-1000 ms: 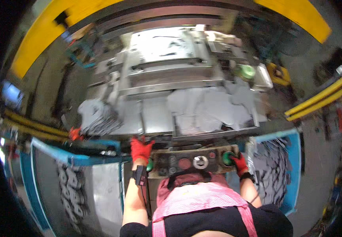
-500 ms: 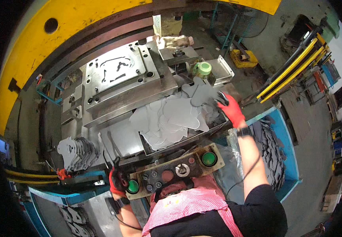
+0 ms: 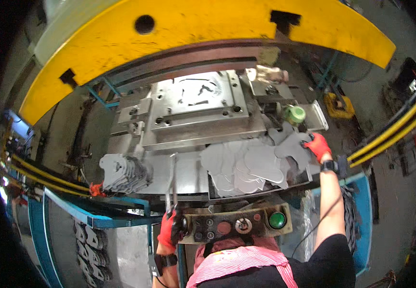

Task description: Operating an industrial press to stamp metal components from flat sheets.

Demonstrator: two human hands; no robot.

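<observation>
My left hand (image 3: 170, 230), in a red and black glove, is wrapped around long metal tongs (image 3: 171, 180), beside the left end of the control panel. The tongs' tips point away from me over a bare metal plate (image 3: 157, 176). At the right, my right hand (image 3: 319, 146), gloved the same way, has its fingers closed on the right edge of a flat grey metal blank (image 3: 294, 148). That blank lies over or just above a spread pile of similar blanks (image 3: 246, 163); its exact contact cannot be made out.
Behind the pile stands a steel die (image 3: 193, 129) below a yellow press frame (image 3: 208, 29). A stack of metal parts (image 3: 121, 173) sits left. The button panel (image 3: 225, 225) is close to me. A green-lidded jar (image 3: 295, 115) and blue bins (image 3: 364, 211) are at the right.
My view has swung, so the scene sits further right and lower. The tongs' arms have come closer together. My right hand has shifted slightly against the blank's edge.
</observation>
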